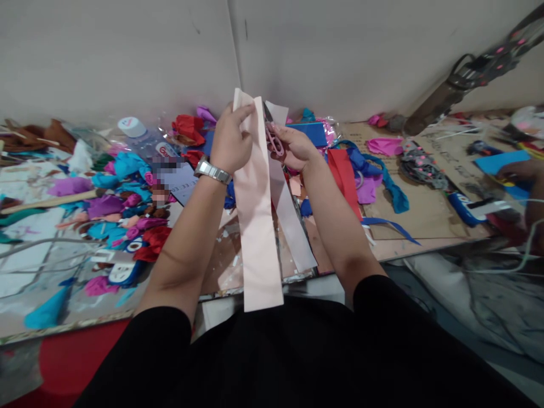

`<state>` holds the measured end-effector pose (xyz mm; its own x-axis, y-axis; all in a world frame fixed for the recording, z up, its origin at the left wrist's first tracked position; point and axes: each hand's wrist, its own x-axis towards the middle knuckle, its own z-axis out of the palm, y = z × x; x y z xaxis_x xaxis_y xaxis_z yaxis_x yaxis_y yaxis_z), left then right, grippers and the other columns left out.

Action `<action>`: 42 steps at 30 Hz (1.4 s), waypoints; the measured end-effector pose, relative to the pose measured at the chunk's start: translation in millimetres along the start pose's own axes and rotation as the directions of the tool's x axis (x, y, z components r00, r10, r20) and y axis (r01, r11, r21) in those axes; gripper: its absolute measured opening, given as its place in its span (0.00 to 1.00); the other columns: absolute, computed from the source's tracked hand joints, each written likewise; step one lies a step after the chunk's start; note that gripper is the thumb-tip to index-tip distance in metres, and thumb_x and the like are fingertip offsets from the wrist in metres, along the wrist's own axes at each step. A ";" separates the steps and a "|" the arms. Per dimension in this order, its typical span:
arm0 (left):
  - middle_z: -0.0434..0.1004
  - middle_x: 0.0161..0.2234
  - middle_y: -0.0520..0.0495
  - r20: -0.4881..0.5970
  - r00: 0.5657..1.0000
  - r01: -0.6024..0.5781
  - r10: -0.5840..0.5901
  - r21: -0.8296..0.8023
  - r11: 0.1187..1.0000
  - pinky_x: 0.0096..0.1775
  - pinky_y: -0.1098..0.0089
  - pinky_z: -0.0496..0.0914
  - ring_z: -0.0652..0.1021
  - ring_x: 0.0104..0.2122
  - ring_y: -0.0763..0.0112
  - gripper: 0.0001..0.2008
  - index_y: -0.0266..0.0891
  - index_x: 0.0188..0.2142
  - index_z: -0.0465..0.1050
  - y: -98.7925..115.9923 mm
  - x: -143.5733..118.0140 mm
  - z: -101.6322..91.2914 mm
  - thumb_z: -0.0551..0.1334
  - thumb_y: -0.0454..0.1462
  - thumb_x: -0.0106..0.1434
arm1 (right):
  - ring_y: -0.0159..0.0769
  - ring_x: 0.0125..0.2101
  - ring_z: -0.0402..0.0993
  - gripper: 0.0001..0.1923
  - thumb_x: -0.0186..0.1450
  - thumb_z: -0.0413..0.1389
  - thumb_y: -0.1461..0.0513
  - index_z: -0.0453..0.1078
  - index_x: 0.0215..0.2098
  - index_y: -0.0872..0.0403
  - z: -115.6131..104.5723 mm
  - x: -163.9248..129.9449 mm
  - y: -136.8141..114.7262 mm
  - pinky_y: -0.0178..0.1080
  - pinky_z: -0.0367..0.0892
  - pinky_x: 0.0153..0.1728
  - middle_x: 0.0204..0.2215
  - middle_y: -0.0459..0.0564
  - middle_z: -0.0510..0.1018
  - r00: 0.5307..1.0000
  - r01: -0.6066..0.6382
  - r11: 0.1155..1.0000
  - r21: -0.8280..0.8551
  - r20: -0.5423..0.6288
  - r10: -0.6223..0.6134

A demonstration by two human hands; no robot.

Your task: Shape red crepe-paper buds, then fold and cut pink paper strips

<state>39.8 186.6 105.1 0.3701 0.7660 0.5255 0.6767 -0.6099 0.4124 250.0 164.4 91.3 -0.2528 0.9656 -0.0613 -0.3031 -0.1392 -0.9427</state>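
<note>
My left hand, with a metal watch at the wrist, pinches the top of a long pale pink fabric strip. The strip hangs down over the table's front edge, close to my body. In my right hand is a pair of pink-handled scissors, its dark blades pointing up beside the strip's right edge. I cannot tell whether the blades touch the cloth. Behind it, a second pale strip slants down to the right, its upper part partly hidden by my right hand.
Colourful fabric scraps crowd the left side around a clear bottle with a white cap. A red strip and a teal strip lie on cardboard at right. Another person's hand is at the far right, by blue material.
</note>
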 end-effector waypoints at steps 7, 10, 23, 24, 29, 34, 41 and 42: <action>0.68 0.70 0.51 -0.034 0.994 0.102 -0.104 -0.051 0.993 0.68 0.49 0.60 0.67 0.66 0.64 0.32 0.42 0.68 0.66 16.0 -7.9 -0.4 0.58 0.44 0.66 | 0.29 0.34 0.77 0.07 0.76 0.59 0.56 0.76 0.47 0.51 6.8 0.5 1.3 0.33 0.72 0.36 0.38 0.43 0.83 0.999 0.034 0.999 -0.012 -0.009 -0.034; 0.65 0.72 0.51 -0.010 0.997 0.071 -0.071 0.000 0.997 0.68 0.51 0.60 0.65 0.67 0.66 0.33 0.40 0.70 0.62 19.7 -14.8 2.3 0.57 0.47 0.68 | 0.27 0.28 0.72 0.07 0.76 0.59 0.57 0.76 0.45 0.51 6.2 0.9 1.7 0.33 0.67 0.31 0.35 0.41 0.81 1.000 0.021 1.000 -0.015 -0.014 -0.021; 0.65 0.71 0.40 -0.008 1.000 -0.017 0.017 0.043 0.999 0.69 0.47 0.65 0.68 0.69 0.53 0.32 0.39 0.70 0.66 20.7 -56.6 -11.4 0.57 0.47 0.70 | 0.28 0.26 0.69 0.05 0.75 0.61 0.58 0.76 0.43 0.51 6.4 -1.4 3.0 0.33 0.67 0.30 0.31 0.41 0.78 1.000 0.004 1.000 -0.027 0.010 -0.004; 0.65 0.72 0.41 -0.010 1.000 0.003 -0.002 0.068 0.998 0.67 0.44 0.66 0.68 0.69 0.49 0.31 0.41 0.70 0.67 23.4 -63.4 -13.9 0.57 0.47 0.70 | 0.27 0.25 0.69 0.05 0.75 0.61 0.58 0.76 0.43 0.51 7.9 -2.0 3.0 0.33 0.66 0.30 0.32 0.41 0.78 1.000 -0.004 0.999 -0.033 0.022 0.005; 0.68 0.69 0.36 0.020 0.999 -0.042 0.040 0.151 0.988 0.62 0.43 0.70 0.71 0.67 0.43 0.30 0.42 0.68 0.69 26.5 -89.1 -24.9 0.60 0.41 0.67 | 0.28 0.25 0.68 0.05 0.75 0.61 0.57 0.76 0.44 0.51 12.6 -3.4 4.6 0.34 0.67 0.29 0.33 0.42 0.80 0.999 -0.017 0.998 -0.057 0.043 0.019; 0.72 0.66 0.38 -0.040 0.995 -0.085 0.090 0.111 0.990 0.65 0.49 0.71 0.73 0.67 0.48 0.26 0.44 0.65 0.72 12.0 -108.5 -31.9 0.59 0.38 0.69 | 0.27 0.25 0.70 0.07 0.73 0.64 0.56 0.76 0.45 0.51 13.8 -0.3 8.4 0.32 0.68 0.28 0.34 0.41 0.80 0.997 0.015 0.999 -0.047 0.077 -0.011; 0.76 0.63 0.40 -0.063 0.995 -0.065 0.073 0.114 0.991 0.62 0.51 0.75 0.78 0.62 0.50 0.26 0.48 0.64 0.75 3.9 -126.0 -36.7 0.60 0.37 0.67 | 0.26 0.26 0.70 0.06 0.73 0.64 0.58 0.75 0.45 0.52 22.3 -1.9 10.1 0.29 0.71 0.29 0.32 0.42 0.79 0.997 -0.022 1.000 -0.010 0.079 0.022; 0.76 0.62 0.40 -0.062 0.995 -0.067 0.075 0.118 0.991 0.62 0.51 0.76 0.78 0.61 0.50 0.26 0.48 0.64 0.75 2.5 -126.8 -36.9 0.60 0.38 0.67 | 0.26 0.27 0.71 0.06 0.74 0.63 0.59 0.75 0.45 0.52 23.0 -2.2 10.2 0.30 0.71 0.30 0.33 0.43 0.79 0.997 -0.031 0.999 -0.017 0.076 0.032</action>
<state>-28.9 80.4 67.0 0.3797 0.7044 0.5997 0.7208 -0.6316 0.2854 226.4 155.8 89.4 -0.3316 0.9411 -0.0662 -0.2796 -0.1651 -0.9458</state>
